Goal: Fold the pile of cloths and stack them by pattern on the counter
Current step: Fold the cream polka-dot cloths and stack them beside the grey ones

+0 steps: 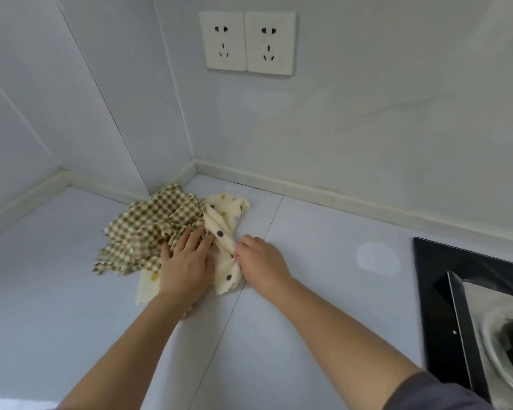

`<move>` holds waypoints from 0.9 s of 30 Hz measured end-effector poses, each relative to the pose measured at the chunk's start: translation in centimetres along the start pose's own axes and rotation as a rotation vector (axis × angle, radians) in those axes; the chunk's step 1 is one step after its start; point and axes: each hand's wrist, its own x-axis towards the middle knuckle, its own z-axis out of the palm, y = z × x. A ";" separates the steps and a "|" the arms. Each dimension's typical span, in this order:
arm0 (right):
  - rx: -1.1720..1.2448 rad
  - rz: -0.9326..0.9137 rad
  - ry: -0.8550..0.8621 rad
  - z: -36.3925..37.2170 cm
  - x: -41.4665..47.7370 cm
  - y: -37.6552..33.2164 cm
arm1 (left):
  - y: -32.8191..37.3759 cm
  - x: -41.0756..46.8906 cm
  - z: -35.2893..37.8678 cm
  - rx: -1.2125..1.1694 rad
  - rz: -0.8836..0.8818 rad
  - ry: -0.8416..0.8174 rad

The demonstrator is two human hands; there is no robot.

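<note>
Near the back corner of the pale grey surface (308, 306), the left hand (187, 263) lies spread flat on the crumpled green-and-cream checked cloth (142, 229), while the right hand (262, 261) pinches the bunched cream polka-dot cloth (219, 220) beside it.

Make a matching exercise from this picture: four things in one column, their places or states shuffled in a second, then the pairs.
1. checked cloth
2. dotted cloth
3. left hand
4. sockets

A. on the wall
B. pinched by the right hand
C. flat, fingers straight, on the cloths
D. crumpled, partly over the other cloth

Pairs: 1-D, 2-B, 3-C, 4-A
</note>
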 end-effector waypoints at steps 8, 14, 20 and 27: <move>-0.137 -0.047 0.035 0.4 -0.4 1.2 | -0.7 0.4 2.7 -0.049 -0.011 0.213; -0.245 -0.060 -0.043 -1.5 -6.2 1.7 | -1.5 -0.2 3.1 -0.088 -0.053 0.286; -0.310 0.134 -0.010 -2.0 -16.0 2.8 | -3.2 -2.6 2.2 -0.023 -0.144 0.278; -0.074 0.325 0.074 -0.8 -24.3 1.4 | 2.1 -10.4 1.7 -0.196 0.201 0.376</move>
